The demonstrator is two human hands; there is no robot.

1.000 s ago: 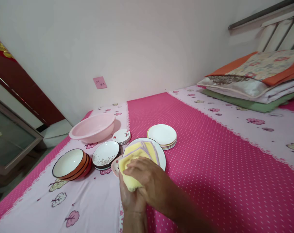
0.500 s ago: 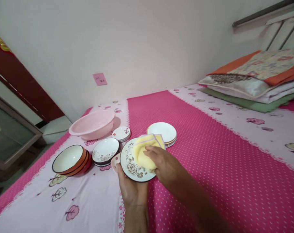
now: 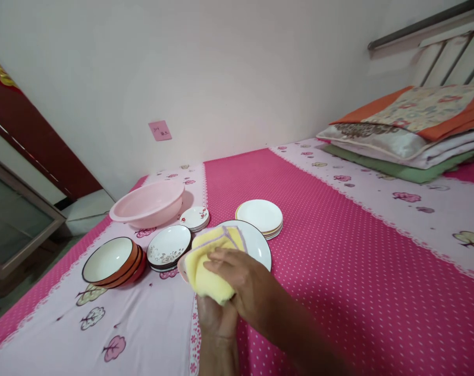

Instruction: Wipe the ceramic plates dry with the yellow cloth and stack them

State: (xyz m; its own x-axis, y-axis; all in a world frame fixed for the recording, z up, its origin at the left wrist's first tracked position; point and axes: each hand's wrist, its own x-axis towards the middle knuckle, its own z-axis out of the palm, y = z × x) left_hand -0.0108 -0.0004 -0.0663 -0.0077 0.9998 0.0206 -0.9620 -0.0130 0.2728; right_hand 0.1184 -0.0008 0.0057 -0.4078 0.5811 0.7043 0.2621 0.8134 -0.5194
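Observation:
A white, dark-rimmed plate (image 3: 258, 249) is tilted in front of me, its near side covered by a yellow cloth (image 3: 209, 277) with purple edging. From below, my left hand (image 3: 217, 316) supports the plate; its fingers are mostly hidden behind the cloth and plate. My right hand (image 3: 240, 279) grips the cloth and presses it against the plate's face. Just behind the plate stands a stack of white plates (image 3: 260, 215). To its left lie dark-rimmed flowered plates (image 3: 169, 244) and a stack of small red-flowered dishes (image 3: 193, 216). Something pale pink (image 3: 182, 266) peeks out beside the cloth.
Nested orange and red bowls (image 3: 111, 261) sit at the left, with a pink basin (image 3: 149, 203) behind them near the wall. Folded bedding (image 3: 409, 130) is piled at the far right. A pink-and-white patterned sheet (image 3: 339, 250) covers the surface.
My right hand has moved the yellow cloth left and toward me across the plate, covering its brown flower pattern. The plate's upper right part is now exposed. The view has shifted slightly.

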